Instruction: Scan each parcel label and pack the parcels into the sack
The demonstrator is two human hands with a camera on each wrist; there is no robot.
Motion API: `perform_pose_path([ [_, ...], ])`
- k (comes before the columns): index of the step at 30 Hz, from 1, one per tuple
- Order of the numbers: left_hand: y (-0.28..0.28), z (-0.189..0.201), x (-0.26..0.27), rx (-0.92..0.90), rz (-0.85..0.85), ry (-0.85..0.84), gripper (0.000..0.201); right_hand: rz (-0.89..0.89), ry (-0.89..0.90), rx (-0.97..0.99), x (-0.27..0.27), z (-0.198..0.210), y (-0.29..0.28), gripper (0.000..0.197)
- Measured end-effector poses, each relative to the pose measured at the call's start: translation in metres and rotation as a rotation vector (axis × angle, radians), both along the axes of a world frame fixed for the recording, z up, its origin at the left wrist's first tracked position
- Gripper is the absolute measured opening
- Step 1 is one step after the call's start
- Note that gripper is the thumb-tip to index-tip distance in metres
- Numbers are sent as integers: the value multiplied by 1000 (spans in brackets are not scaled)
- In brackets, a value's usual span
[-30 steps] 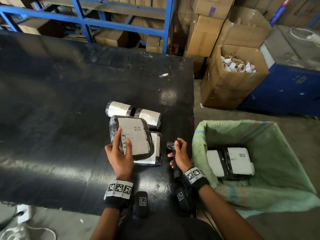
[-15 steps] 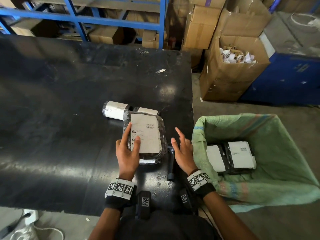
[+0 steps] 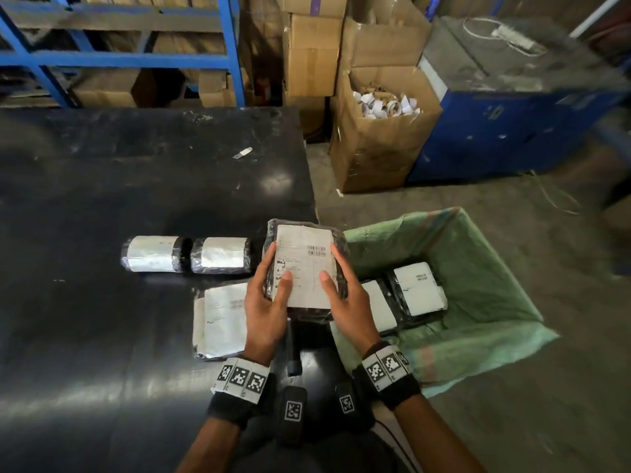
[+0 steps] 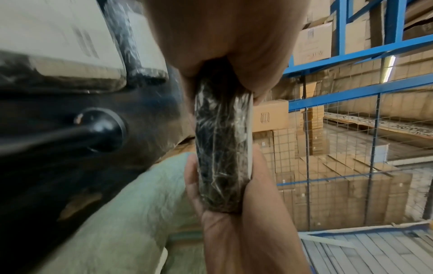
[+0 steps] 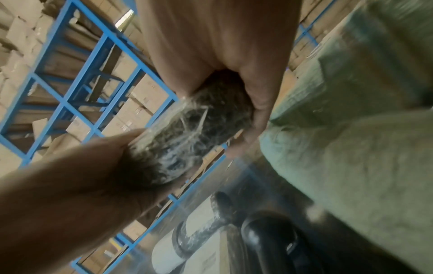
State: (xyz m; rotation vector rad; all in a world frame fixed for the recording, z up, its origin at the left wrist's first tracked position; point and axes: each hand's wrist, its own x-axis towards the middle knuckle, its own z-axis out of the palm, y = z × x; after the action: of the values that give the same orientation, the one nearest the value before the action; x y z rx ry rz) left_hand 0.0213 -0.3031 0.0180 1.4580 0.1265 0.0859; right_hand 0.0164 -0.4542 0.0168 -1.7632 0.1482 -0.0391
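Over the table's right edge, beside the green woven sack point(image 3: 478, 268), we now clasp the black film-wrapped parcel with its white label point(image 3: 305, 268) in both left hand point(image 3: 264, 302) and right hand point(image 3: 348, 302), the dark handheld scanner point(image 3: 293, 349) set down, so packing comes next.

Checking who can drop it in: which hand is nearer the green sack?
Right. The right hand grips the held parcel at the green sack's near edge; the left hand grips its other side, above the table.
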Motion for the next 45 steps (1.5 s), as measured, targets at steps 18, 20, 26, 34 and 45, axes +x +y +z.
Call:
perform_pose_path([
  [18, -127, -74, 33, 1212, -426, -13, 77, 220, 648, -718, 72, -58, -237, 59],
  [20, -126, -79, 32, 1209, -427, -20, 76, 287, 674, -784, 89, -69, -237, 59],
  [26, -119, -78, 30, 1167, -451, -37, 72, 393, 684, -636, 121, -95, -213, 61],
  [34, -117, -83, 29, 1180, -452, -28, 74, 564, 837, -851, 89, -179, -179, 81],
  [45, -75, -86, 41, 807, -502, -70, 68, 229, 668, -760, 119, -71, -164, 45],
])
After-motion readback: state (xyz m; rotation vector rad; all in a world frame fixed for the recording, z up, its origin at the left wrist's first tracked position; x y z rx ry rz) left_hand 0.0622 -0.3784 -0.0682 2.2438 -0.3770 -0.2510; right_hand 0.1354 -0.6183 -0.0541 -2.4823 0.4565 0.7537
